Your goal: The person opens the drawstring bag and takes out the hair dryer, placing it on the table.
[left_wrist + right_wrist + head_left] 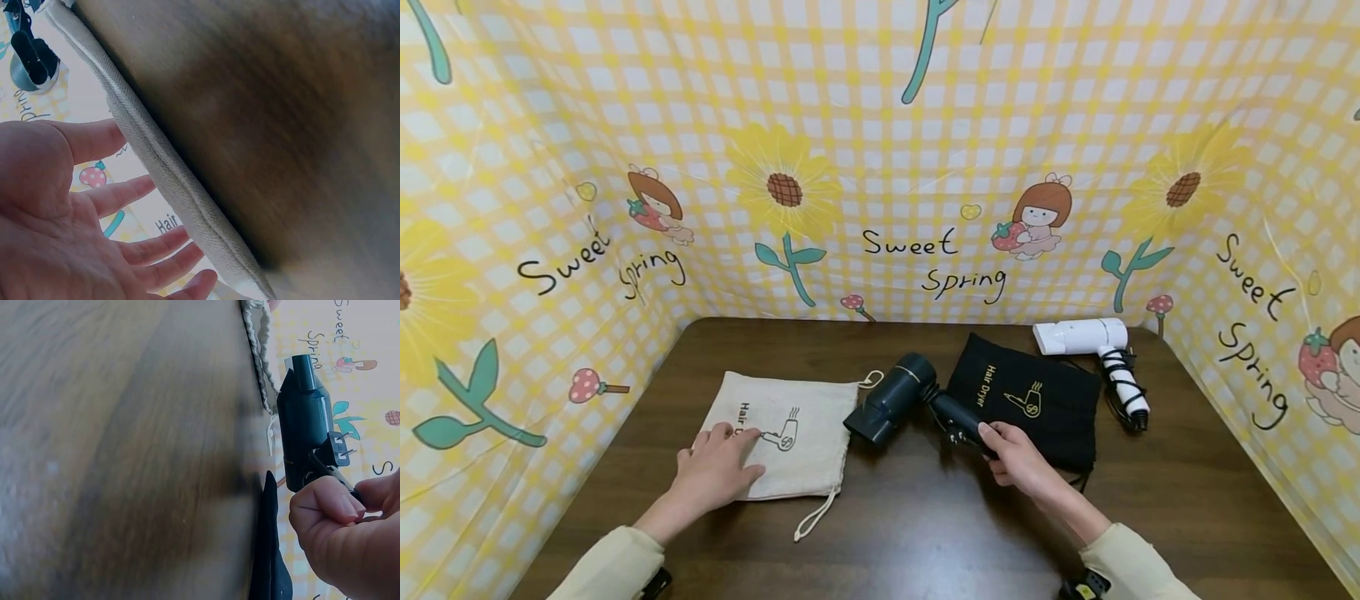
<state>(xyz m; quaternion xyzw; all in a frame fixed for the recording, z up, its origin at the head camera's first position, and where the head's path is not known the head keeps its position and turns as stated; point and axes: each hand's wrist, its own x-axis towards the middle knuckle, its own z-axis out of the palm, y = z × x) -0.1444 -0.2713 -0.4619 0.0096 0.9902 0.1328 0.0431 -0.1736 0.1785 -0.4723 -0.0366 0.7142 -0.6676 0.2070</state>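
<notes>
My right hand (1026,467) grips the handle of a dark hair dryer (891,400), whose barrel points toward the lower left. In the right wrist view, a two-pin plug (337,449) sits beside the dryer's barrel. My left hand (718,471), fingers spread, rests on a cream drawstring bag (816,462) printed with a hair dryer picture. The bag lies flat, its cord loops sticking out on the right. The left wrist view has the fingers (150,247) along the bag's edge.
A black "Hair Dryer" bag (1067,417) lies right of centre, partly behind the right hand. Beyond it is a white hair dryer (1078,336) with a black cord wound round its handle. Yellow checked cloth (880,158) encloses the brown table (917,542) at back and sides.
</notes>
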